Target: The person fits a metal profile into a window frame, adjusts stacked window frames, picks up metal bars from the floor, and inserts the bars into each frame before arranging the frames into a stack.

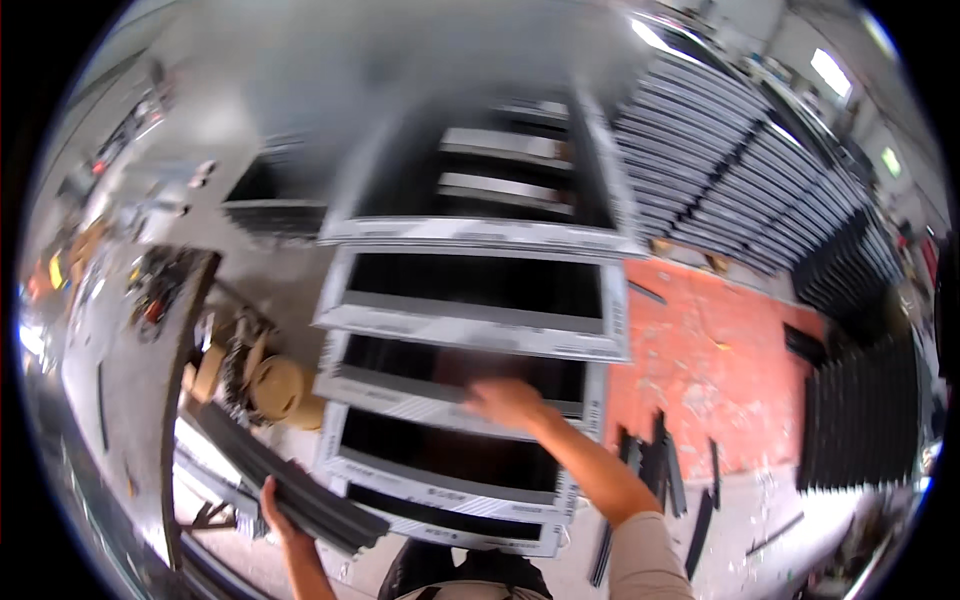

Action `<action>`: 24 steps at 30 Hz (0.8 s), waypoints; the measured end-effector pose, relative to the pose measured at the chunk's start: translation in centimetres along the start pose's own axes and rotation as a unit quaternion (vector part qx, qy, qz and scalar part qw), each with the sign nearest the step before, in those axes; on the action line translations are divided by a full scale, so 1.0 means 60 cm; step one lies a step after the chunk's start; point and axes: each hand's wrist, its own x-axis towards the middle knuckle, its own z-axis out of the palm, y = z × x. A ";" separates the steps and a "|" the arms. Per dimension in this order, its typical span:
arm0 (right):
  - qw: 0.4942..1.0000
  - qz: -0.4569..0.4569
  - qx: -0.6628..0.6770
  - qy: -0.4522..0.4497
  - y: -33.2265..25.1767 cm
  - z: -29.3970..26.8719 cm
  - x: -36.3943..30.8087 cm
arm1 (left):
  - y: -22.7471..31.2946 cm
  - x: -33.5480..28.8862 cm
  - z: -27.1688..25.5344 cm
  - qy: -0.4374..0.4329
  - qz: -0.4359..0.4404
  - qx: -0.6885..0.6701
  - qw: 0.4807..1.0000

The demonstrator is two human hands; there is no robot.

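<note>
My left hand (283, 522) is wrapped round the side of a bundle of long dark profile strips (285, 478), tilted at lower left. My right arm reaches forward over a row of rectangular frames. The right hand (505, 402) is at a grey-white bar of the middle frame (400, 392); its fingers are smeared by motion, so whether they hold anything cannot be seen. The frames overlap like steps, with dark openings and silvery, patterned faces. The nearest frame (545, 540) lies just before my body, and a bigger frame (480, 232) stands at the back.
A workbench (120, 350) with tangled small parts runs along the left. Beside it stand brown rolls (277, 388). On the right, loose dark strips (660, 465) lie by a red floor area (710, 370). Large stacks of dark profiles (720, 150) rise behind it.
</note>
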 end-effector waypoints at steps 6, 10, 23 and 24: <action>0.999 -0.003 0.015 0.029 0.003 0.005 -0.004 | -0.009 -0.009 0.065 -0.062 -0.020 -0.003 0.998; 1.000 0.025 0.003 0.004 0.015 0.002 -0.006 | -0.017 -0.018 0.093 -0.074 -0.022 0.026 0.997; 0.999 0.023 0.037 0.005 0.021 0.016 0.001 | -0.027 -0.035 0.080 -0.052 -0.026 0.023 0.998; 0.999 0.018 0.035 0.003 0.023 0.021 0.005 | -0.027 -0.034 0.073 -0.050 -0.025 0.020 0.998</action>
